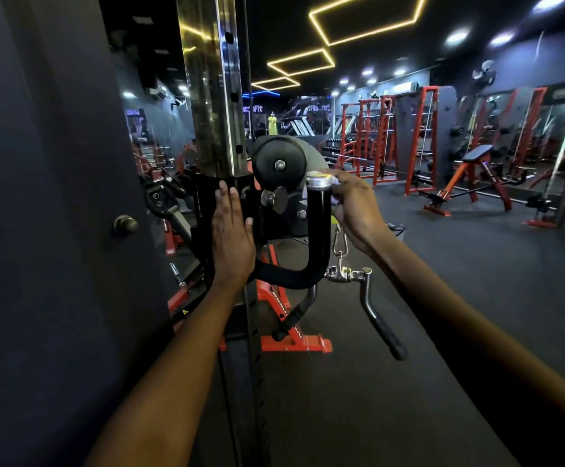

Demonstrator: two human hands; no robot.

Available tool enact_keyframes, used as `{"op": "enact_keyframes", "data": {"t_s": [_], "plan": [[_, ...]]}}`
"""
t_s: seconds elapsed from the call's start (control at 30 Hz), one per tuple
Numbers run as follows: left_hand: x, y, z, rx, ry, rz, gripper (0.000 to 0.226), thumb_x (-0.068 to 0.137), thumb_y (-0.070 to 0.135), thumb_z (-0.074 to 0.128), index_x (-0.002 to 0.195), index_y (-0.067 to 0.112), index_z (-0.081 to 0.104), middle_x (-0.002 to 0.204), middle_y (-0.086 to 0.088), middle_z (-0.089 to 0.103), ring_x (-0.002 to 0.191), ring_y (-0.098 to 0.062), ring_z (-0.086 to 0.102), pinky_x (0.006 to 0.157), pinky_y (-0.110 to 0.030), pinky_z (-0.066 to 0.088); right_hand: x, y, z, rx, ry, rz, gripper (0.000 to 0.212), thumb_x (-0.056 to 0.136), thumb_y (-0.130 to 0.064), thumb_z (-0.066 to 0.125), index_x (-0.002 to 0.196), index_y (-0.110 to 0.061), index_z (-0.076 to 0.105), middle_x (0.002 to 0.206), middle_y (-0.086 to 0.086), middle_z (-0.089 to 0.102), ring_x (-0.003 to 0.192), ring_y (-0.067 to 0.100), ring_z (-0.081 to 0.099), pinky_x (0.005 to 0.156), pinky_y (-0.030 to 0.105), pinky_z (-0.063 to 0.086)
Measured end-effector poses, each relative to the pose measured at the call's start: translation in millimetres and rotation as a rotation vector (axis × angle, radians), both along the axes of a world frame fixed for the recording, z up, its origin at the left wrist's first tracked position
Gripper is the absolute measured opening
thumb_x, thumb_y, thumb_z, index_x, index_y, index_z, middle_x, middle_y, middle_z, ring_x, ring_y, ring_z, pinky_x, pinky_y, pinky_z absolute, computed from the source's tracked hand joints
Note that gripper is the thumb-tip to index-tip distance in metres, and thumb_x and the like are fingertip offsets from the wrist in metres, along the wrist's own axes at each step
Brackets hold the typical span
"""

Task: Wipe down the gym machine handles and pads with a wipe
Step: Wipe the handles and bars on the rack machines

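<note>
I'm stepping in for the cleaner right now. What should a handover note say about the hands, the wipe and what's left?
Left hand: flat, fingers straight, resting on the black carriage of the steel upright.
Right hand: presses a pale wipe against the top of the black U-shaped handle, below its silver cap.
Progress so far can't be told.
Left: the handle's lower curve and the hanging cable grip.

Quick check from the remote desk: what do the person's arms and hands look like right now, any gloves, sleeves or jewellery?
Both forearms are bare from the bottom edge of the picture up to the wrists, with no sleeve in view. The left hand and the right hand wear no gloves. No watch, band or ring shows on either wrist or on the visible fingers. No markings are visible on the arms.
</note>
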State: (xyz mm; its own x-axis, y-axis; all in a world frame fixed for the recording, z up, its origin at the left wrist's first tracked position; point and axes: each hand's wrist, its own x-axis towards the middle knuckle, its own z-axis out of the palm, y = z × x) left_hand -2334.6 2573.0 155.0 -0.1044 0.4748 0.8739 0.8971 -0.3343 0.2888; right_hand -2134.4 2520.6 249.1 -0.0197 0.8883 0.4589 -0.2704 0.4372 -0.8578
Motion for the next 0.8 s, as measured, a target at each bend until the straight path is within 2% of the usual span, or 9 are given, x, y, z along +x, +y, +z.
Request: {"op": "enact_keyframes", "data": {"t_s": [0.1,0.27,0.37,0.47,0.53,0.6,0.67,0.77,0.8], "plan": [[0,0,0,-0.009,0.002,-0.005,0.059,0.104,0.018,0.033,0.153,0.003,0.005,0.161,-0.014,-0.001,0.149,-0.025,0.0,0.119,-0.034,0.008,0,5,-20,-0.041,0.056,0.129,0.034,0.087,0.011,0.032,0.094,0.0,0.063,0.081,0.016,0.066,0.073,0.024,0.066,0.069,0.034,0.057],[0,0,0,-0.018,-0.001,-0.004,0.06,0.103,0.017,0.034,0.153,0.003,0.003,0.162,-0.014,-0.001,0.149,-0.026,0.0,0.119,-0.036,0.009,2,-3,-103,-0.086,-0.092,0.155,0.028,0.083,0.011,0.032,0.094,0.006,0.057,0.087,0.019,0.058,0.077,0.023,0.056,0.074,0.032,0.045],[0,0,0,-0.021,-0.001,0.001,0.06,0.103,0.018,0.033,0.153,0.004,0.003,0.162,-0.014,-0.001,0.149,-0.026,-0.001,0.119,-0.036,0.009,7,4,-87,-0.075,-0.142,0.145,0.028,0.079,0.01,0.034,0.095,0.014,0.056,0.086,0.023,0.059,0.073,0.025,0.056,0.064,0.025,0.045],[0,-1,-1,-0.014,0.004,-0.008,0.059,0.104,0.019,0.033,0.153,0.003,0.003,0.161,-0.015,0.0,0.149,-0.026,0.0,0.119,-0.037,0.01,11,12,-47,-0.057,0.035,0.154,0.029,0.082,0.003,0.037,0.102,0.011,0.055,0.098,0.03,0.055,0.092,0.037,0.051,0.083,0.039,0.047],[-1,-1,-1,-0.003,0.006,-0.014,0.059,0.104,0.018,0.034,0.152,0.002,0.004,0.161,-0.016,0.001,0.149,-0.027,0.002,0.119,-0.038,0.012,9,10,-41,-0.019,0.092,0.123,0.034,0.087,0.007,0.032,0.107,0.002,0.059,0.108,0.03,0.057,0.099,0.038,0.054,0.092,0.044,0.046],[-1,0,-1,0.002,0.006,-0.016,0.059,0.104,0.018,0.034,0.152,0.002,0.005,0.161,-0.017,0.002,0.149,-0.028,0.003,0.119,-0.039,0.013,4,4,-60,-0.001,0.059,0.079,0.037,0.09,0.005,0.033,0.113,-0.006,0.061,0.113,0.025,0.06,0.099,0.034,0.059,0.091,0.043,0.048],[0,1,-1,0.005,0.004,-0.017,0.059,0.104,0.018,0.035,0.152,0.002,0.005,0.161,-0.017,0.003,0.149,-0.028,0.003,0.12,-0.04,0.014,-3,-7,-96,-0.032,0.002,0.019,0.031,0.093,-0.001,0.037,0.114,-0.001,0.059,0.106,0.018,0.063,0.093,0.024,0.061,0.086,0.04,0.049],[0,2,-2,0.009,-0.001,-0.012,0.058,0.104,0.018,0.035,0.152,0.001,0.007,0.161,-0.018,0.004,0.149,-0.029,0.005,0.12,-0.04,0.015,-14,-29,-145,-0.163,-0.069,-0.05,0.029,0.098,0.001,0.035,0.108,-0.006,0.061,0.1,0.001,0.065,0.091,0.005,0.063,0.086,0.026,0.049],[0,3,-1,0.011,-0.001,-0.012,0.058,0.104,0.018,0.035,0.152,0.001,0.007,0.161,-0.019,0.005,0.149,-0.029,0.005,0.119,-0.04,0.015,-18,-36,-154,-0.204,-0.099,-0.087,0.026,0.097,0.001,0.039,0.104,-0.009,0.062,0.097,-0.001,0.066,0.088,0.003,0.063,0.086,0.028,0.051]]}}
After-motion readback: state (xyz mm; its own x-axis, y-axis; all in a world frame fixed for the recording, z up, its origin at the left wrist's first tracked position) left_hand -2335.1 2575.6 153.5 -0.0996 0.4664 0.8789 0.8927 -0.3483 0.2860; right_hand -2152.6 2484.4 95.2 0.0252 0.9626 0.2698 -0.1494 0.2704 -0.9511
